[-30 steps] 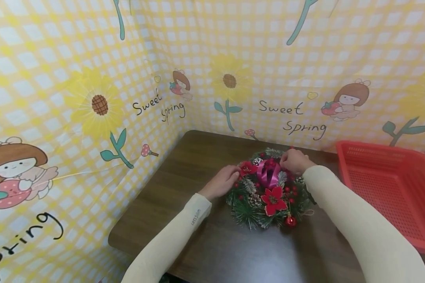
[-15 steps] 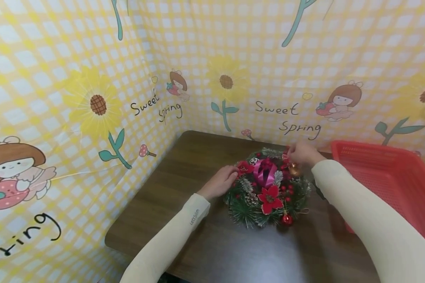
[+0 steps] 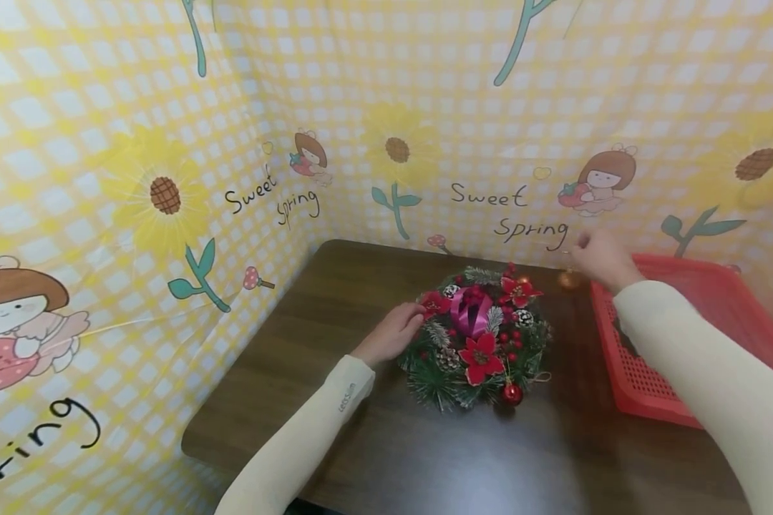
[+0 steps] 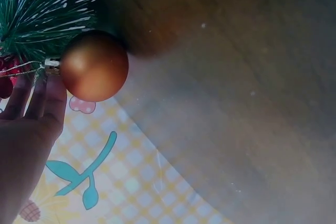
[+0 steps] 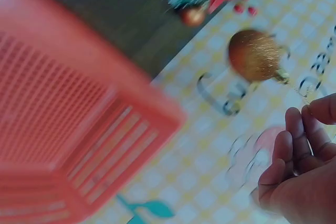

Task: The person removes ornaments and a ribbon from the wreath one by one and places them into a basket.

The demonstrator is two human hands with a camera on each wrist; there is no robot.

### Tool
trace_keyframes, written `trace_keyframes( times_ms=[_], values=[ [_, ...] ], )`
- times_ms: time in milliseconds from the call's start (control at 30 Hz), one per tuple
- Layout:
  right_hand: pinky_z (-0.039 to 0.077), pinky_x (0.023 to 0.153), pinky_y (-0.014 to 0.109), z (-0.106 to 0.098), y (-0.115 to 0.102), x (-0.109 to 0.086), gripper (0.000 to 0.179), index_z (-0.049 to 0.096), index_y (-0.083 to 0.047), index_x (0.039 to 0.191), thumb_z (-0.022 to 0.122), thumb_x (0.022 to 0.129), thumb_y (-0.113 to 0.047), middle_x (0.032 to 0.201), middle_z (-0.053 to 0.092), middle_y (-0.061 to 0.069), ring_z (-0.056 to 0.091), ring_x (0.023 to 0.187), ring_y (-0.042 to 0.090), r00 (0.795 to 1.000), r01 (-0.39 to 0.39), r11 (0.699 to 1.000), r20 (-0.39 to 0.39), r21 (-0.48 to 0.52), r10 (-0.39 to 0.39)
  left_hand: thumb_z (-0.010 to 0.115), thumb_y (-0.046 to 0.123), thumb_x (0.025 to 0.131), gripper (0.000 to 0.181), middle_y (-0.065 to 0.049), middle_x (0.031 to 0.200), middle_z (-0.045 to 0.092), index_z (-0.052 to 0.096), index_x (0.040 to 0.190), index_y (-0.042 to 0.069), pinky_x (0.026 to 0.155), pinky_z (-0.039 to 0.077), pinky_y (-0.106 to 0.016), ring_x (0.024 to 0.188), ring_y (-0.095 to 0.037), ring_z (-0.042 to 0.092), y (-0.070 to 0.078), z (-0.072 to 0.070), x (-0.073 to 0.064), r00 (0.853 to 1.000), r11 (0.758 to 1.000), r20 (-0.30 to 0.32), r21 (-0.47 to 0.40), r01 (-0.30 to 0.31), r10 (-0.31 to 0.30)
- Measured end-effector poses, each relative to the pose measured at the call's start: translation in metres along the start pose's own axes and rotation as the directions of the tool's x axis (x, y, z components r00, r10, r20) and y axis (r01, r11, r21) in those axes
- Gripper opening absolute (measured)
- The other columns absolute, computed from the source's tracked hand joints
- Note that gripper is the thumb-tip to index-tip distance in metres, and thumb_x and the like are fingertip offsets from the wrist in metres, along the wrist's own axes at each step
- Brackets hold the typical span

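Note:
A round Christmas wreath (image 3: 434, 390) of frosted green sprigs lies on the table, set with red poinsettias (image 3: 481, 357), pine cones, berries and a magenta ribbon bow (image 3: 472, 312). My left hand (image 3: 389, 335) rests its fingers at the wreath's left edge, beside a red flower. In the left wrist view a copper bauble (image 4: 94, 66) on a string sits just past those fingers, which look fairly straight. My right hand (image 3: 602, 259) pinches the thin gold string of a glittery gold bauble (image 5: 254, 56), which dangles in the air between wreath and basket.
A red plastic basket (image 3: 605, 315) with slotted walls stands right of the wreath, under my right forearm. A red bauble (image 3: 512, 394) lies at the wreath's front edge. Yellow checked cloth (image 3: 335, 86) hangs behind and left of the brown table (image 3: 277, 343).
My right hand has lifted the gold bauble off the wreath's far right side and carried it rightward toward the basket. The left hand stays at the wreath. The view has shifted slightly right.

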State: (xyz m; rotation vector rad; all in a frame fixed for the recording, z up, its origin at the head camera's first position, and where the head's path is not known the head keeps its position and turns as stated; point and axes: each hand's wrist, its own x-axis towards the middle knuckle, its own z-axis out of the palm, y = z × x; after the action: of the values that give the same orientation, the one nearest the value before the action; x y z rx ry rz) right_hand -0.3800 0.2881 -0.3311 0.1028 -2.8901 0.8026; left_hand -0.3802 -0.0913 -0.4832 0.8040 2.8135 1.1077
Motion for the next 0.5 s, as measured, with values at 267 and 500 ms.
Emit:
trace_keyframes(
  times_ms=[267, 500],
  values=[
    [0.039, 0.056, 0.041, -0.038, 0.051, -0.03, 0.029, 0.056, 0.004, 0.091, 0.049, 0.091, -0.024, 0.079, 0.054, 0.019, 0.048, 0.075, 0.035, 0.995, -0.074, 0.994, -0.066, -0.082, 0.068, 0.045, 0.027, 0.101, 0.035, -0.004, 0.125, 0.054, 0.052, 0.13, 0.01, 0.099, 0.04, -0.041, 0.114, -0.019, 0.051, -0.009, 0.007, 0.0, 0.999, 0.999, -0.036, -0.04, -0.029, 0.028],
    [0.039, 0.066, 0.056, -0.052, 0.091, -0.056, 0.035, 0.058, 0.01, 0.092, 0.049, 0.092, -0.023, 0.084, 0.059, 0.028, 0.053, 0.078, 0.046, 0.993, -0.097, 0.982, -0.079, -0.16, 0.085, 0.045, 0.028, 0.101, 0.034, -0.003, 0.125, 0.055, 0.053, 0.13, 0.011, 0.101, 0.037, -0.039, 0.117, -0.017, 0.049, -0.011, 0.006, -0.001, 0.999, 0.999, -0.045, -0.031, -0.012, 0.011]
  ],
)
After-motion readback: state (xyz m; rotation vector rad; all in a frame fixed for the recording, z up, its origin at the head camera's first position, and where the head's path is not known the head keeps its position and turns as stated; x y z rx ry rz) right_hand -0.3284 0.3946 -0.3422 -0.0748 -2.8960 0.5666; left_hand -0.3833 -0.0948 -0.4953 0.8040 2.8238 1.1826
